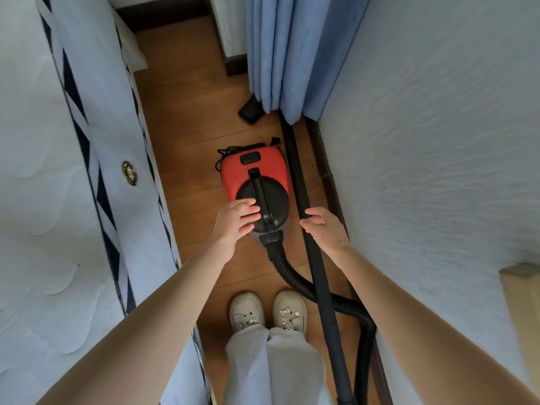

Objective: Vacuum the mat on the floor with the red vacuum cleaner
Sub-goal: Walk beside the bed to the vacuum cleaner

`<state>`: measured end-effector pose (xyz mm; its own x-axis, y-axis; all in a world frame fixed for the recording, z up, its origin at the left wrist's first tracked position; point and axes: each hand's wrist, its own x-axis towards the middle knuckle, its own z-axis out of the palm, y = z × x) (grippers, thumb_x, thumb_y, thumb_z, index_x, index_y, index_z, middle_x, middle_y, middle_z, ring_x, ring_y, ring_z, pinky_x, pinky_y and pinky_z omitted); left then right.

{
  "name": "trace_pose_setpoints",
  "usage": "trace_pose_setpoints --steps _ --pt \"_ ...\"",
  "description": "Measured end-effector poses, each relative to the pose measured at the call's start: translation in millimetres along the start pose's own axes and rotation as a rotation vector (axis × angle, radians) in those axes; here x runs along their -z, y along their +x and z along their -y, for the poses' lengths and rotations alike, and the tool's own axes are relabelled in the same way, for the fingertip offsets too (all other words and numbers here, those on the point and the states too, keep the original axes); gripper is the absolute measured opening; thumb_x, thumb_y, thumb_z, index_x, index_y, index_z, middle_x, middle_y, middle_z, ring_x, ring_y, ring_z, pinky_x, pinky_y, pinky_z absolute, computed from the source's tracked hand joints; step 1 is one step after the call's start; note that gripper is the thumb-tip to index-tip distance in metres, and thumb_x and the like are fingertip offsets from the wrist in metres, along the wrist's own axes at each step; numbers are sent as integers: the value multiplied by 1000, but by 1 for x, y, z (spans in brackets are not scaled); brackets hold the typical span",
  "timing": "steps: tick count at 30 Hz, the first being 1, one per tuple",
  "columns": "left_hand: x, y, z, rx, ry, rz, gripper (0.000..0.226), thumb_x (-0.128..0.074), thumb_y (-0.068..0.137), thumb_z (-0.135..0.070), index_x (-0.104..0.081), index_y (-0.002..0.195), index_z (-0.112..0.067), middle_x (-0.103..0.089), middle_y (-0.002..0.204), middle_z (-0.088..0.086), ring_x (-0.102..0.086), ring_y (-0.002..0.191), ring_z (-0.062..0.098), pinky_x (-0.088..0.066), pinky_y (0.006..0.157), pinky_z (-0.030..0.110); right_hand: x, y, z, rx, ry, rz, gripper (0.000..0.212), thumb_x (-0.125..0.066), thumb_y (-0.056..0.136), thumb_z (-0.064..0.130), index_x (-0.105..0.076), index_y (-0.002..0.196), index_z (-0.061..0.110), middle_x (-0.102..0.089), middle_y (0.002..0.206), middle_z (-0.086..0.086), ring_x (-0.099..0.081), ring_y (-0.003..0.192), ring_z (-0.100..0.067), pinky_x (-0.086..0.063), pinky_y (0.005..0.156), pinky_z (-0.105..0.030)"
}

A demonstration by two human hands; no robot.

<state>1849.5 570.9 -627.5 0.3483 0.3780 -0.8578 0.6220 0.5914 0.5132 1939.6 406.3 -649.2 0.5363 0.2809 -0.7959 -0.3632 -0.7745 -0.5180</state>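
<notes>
The red vacuum cleaner stands on the wooden floor ahead of my feet, with a black round top and a black carry handle. Its ribbed black hose curves from the front toward the right. A long black wand tube lies along the right wall. My left hand hovers open just left of the handle, fingers spread, holding nothing. My right hand is open beside the wand, fingers curled toward it without closing. No mat is in view.
A bed with pale blue bedding fills the left side. A pale wall bounds the right, blue curtains hang ahead. A black nozzle piece lies by the curtain. The floor strip between is narrow.
</notes>
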Motion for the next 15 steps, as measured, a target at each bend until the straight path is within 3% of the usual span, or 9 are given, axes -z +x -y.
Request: trace_pose_setpoints --steps 9,15 --pt "-11 58 16 -6 12 -89 31 -46 97 -13 -52 127 -7 -56 119 8 -55 108 19 -44 94 32 -5 54 -31 1 -143 -45 55 -63 89 29 -41 138 19 -53 136 -4 -54 122 -22 -43 101 -33" --pt "-21 85 22 8 -8 -52 41 -50 95 -19 -47 133 -6 -56 130 10 -53 120 24 -39 105 37 -8 79 -35 20 -200 -85 65 -66 87 27 -35 143 19 -46 141 -7 -47 127 -26 -40 104 -37"
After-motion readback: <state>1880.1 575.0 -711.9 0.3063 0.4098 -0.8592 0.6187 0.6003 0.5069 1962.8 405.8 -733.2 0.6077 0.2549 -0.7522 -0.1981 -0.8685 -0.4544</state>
